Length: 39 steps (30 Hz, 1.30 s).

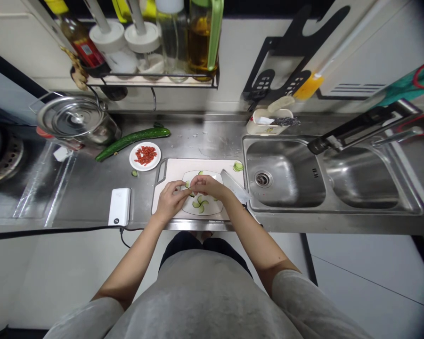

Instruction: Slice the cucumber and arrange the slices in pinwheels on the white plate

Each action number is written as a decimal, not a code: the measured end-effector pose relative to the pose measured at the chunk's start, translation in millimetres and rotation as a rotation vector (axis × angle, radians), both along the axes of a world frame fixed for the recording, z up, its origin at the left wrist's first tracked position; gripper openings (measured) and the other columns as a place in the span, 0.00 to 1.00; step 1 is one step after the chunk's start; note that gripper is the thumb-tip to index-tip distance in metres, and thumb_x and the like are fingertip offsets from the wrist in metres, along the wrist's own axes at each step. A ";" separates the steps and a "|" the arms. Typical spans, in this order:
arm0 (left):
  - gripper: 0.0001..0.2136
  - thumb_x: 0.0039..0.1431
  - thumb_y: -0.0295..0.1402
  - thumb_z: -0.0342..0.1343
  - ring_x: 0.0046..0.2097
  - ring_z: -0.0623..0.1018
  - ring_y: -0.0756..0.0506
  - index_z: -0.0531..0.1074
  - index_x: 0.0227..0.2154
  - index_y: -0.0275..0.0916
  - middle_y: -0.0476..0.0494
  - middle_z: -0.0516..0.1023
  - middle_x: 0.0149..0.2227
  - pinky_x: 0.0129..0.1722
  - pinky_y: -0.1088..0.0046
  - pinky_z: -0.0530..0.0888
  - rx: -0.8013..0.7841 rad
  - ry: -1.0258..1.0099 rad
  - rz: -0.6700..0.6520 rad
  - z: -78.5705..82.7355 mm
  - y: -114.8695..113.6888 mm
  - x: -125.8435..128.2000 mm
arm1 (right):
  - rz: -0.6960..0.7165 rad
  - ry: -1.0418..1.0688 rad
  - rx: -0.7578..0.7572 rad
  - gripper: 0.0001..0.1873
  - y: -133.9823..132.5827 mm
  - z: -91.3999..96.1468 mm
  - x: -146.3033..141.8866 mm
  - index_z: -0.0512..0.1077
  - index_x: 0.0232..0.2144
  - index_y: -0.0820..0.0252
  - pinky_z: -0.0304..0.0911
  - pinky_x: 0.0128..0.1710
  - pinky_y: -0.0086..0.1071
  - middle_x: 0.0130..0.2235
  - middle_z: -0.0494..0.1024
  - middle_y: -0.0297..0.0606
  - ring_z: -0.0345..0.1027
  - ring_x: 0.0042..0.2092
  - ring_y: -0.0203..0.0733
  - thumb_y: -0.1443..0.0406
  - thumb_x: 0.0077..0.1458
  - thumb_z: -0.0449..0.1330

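My left hand (170, 201) and my right hand (208, 184) meet fingertip to fingertip above a white plate (214, 208). Both are closed in a pinch around a thin cucumber slice, mostly covered by the fingers. On the plate, several green-edged cucumber slices (199, 204) form a curved, pinwheel-like pattern. More pieces show near the plate's far and left edges, partly behind my hands. The plate rests on a pale cutting board (169, 169). A knife (234, 186) lies at the board's right side, and a small stack of cucumber slices (238, 166) sits at its far right corner.
Left of the board are a small dish (132, 160) of red goji berries (145, 155), a long cucumber (134, 141), a white power bank (119, 206) and a lidded steel pot (78, 117). A double sink (286, 172) lies right. Bottles stand on a rack (159, 81) above.
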<state>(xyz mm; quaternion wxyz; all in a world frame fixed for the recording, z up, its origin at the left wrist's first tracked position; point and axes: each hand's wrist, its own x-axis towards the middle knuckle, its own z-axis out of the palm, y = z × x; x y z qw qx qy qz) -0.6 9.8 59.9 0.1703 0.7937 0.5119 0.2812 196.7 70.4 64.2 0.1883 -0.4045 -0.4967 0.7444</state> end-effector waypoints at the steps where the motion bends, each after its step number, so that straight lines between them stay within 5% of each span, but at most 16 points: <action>1: 0.09 0.61 0.34 0.53 0.48 0.72 0.44 0.77 0.39 0.47 0.42 0.73 0.46 0.46 0.66 0.71 0.003 -0.011 0.016 1.3 -0.1 0.7 | -0.011 -0.007 0.020 0.12 -0.8 -0.5 -0.1 0.71 0.32 0.59 0.47 0.19 0.23 0.24 0.72 0.29 0.53 0.21 0.28 0.58 0.48 0.63; 5: 0.08 0.62 0.34 0.52 0.44 0.75 0.45 0.76 0.37 0.43 0.44 0.78 0.39 0.47 0.66 0.70 -0.017 -0.067 0.083 4.7 1.1 3.7 | -0.142 -0.067 0.188 0.16 -6.8 -1.6 -0.7 0.71 0.35 0.60 0.57 0.28 0.26 0.31 0.74 0.33 0.61 0.29 0.32 0.54 0.52 0.59; 11: 0.08 0.59 0.36 0.55 0.40 0.76 0.45 0.77 0.36 0.42 0.44 0.78 0.36 0.44 0.67 0.70 -0.088 -0.168 0.247 3.3 0.1 7.8 | -0.139 -0.102 0.401 0.12 -20.1 -3.8 -5.8 0.70 0.31 0.60 0.60 0.37 0.30 0.33 0.73 0.34 0.64 0.35 0.35 0.56 0.52 0.60; 16: 0.14 0.54 0.40 0.57 0.33 0.76 0.48 0.76 0.42 0.40 0.46 0.78 0.30 0.32 0.73 0.71 -0.492 -0.589 0.391 1.9 -2.9 14.0 | -0.151 -0.097 0.429 0.10 -20.1 -8.1 -9.0 0.70 0.31 0.59 0.60 0.36 0.29 0.32 0.73 0.33 0.64 0.34 0.35 0.57 0.55 0.58; 20: 0.22 0.52 0.44 0.58 0.35 0.78 0.48 0.71 0.49 0.39 0.43 0.79 0.34 0.27 0.78 0.68 -0.835 -0.922 0.425 -0.6 -0.8 14.1 | -0.097 -0.109 0.429 0.10 -16.5 -9.1 -6.4 0.70 0.31 0.59 0.59 0.34 0.29 0.30 0.72 0.33 0.63 0.33 0.34 0.58 0.55 0.58; 25: 0.25 0.42 0.40 0.66 0.29 0.73 0.53 0.73 0.46 0.39 0.49 0.75 0.30 0.24 0.81 0.63 -0.823 -1.004 0.406 -9.5 3.7 11.3 | -0.033 -0.121 0.440 0.08 -11.6 -13.6 -5.0 0.72 0.32 0.60 0.59 0.34 0.28 0.29 0.72 0.32 0.62 0.31 0.34 0.62 0.54 0.58; 29: 0.20 0.42 0.37 0.65 0.26 0.68 0.55 0.74 0.41 0.38 0.52 0.72 0.28 0.28 0.78 0.67 -0.684 -0.890 0.390 -21.6 6.5 9.9 | -0.008 -0.232 0.476 0.07 -5.2 -19.1 -8.1 0.72 0.31 0.60 0.58 0.33 0.27 0.28 0.72 0.31 0.63 0.31 0.33 0.63 0.54 0.57; 35: 0.13 0.47 0.37 0.62 0.28 0.71 0.50 0.77 0.36 0.40 0.52 0.73 0.24 0.31 0.75 0.68 -0.520 -0.374 0.415 -34.9 9.8 8.3 | 0.064 -0.533 0.535 0.04 0.8 -27.7 -16.6 0.72 0.32 0.60 0.54 0.31 0.26 0.29 0.74 0.31 0.64 0.32 0.33 0.66 0.53 0.57; 39: 0.09 0.50 0.35 0.60 0.30 0.73 0.47 0.77 0.36 0.43 0.47 0.78 0.30 0.33 0.71 0.68 -0.380 -0.117 0.361 -38.8 11.2 10.8 | 0.110 -0.681 0.585 0.04 -0.2 -30.5 -21.5 0.71 0.34 0.59 0.52 0.30 0.26 0.31 0.75 0.33 0.65 0.33 0.35 0.66 0.55 0.57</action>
